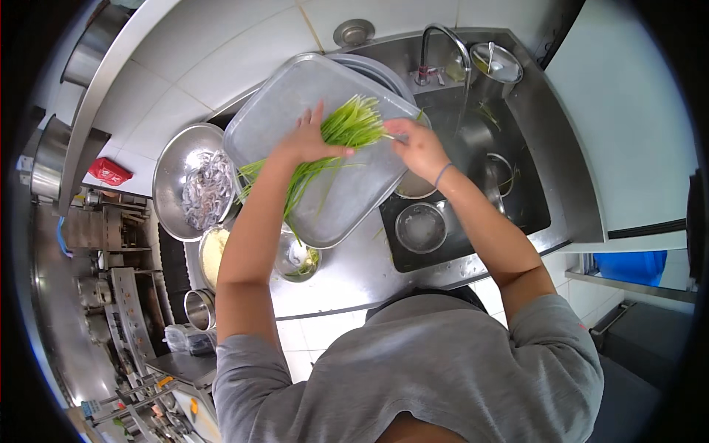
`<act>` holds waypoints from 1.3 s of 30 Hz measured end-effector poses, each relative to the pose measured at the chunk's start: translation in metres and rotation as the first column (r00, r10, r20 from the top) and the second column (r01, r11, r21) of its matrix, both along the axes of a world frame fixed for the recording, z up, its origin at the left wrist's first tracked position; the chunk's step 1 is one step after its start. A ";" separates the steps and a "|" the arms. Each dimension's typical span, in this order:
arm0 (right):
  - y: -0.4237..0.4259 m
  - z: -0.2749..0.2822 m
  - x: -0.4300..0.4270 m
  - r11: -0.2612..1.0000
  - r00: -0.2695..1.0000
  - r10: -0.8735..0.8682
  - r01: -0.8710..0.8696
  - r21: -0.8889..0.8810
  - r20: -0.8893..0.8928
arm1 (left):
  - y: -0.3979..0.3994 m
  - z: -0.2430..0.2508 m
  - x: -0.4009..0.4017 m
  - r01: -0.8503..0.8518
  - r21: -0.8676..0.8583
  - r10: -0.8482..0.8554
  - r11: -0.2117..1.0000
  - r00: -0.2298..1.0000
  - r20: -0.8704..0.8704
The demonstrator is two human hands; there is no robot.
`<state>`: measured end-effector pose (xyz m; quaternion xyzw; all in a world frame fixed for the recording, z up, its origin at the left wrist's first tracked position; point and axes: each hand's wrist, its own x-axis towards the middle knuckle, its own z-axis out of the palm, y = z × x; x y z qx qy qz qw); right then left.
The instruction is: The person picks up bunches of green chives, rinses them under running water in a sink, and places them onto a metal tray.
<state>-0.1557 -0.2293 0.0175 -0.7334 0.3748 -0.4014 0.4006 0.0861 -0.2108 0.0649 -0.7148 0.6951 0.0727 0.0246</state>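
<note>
A bunch of long, thin green chive-like stalks (354,123) lies across a rectangular metal tray (349,194), pale ends up and to the right. The thin leaves trail down to the left, partly under my left forearm. My left hand (313,138) rests over the middle of the bunch, fingers and thumb spread. At the pale ends, my right hand (418,147) has its fingers bent around a small, thin greyish object (396,137), too blurred to name. A band circles my right wrist.
The tray overlaps a round basin (382,75). To its left stand a metal bowl of greyish, squid-like pieces (207,188) and a container of pale yellow bits (213,252). A small bowl (298,260) holds trimmings. Right is a sink (520,205) with a faucet (443,33) and pots.
</note>
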 end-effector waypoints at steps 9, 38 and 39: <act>0.072 -0.022 -0.007 0.732 0.782 -0.559 0.309 0.607 0.276 | 0.014 -0.012 -0.002 -0.153 0.038 0.155 0.988 0.984 -0.082; 0.112 0.069 -0.206 0.676 0.575 -0.637 0.096 0.731 0.513 | -0.012 0.072 -0.114 -0.154 0.297 0.334 0.942 0.385 -0.860; 0.120 0.069 -0.228 0.681 0.581 -0.652 0.165 0.714 0.488 | -0.014 0.068 -0.129 -0.053 0.281 0.276 0.958 0.430 -0.859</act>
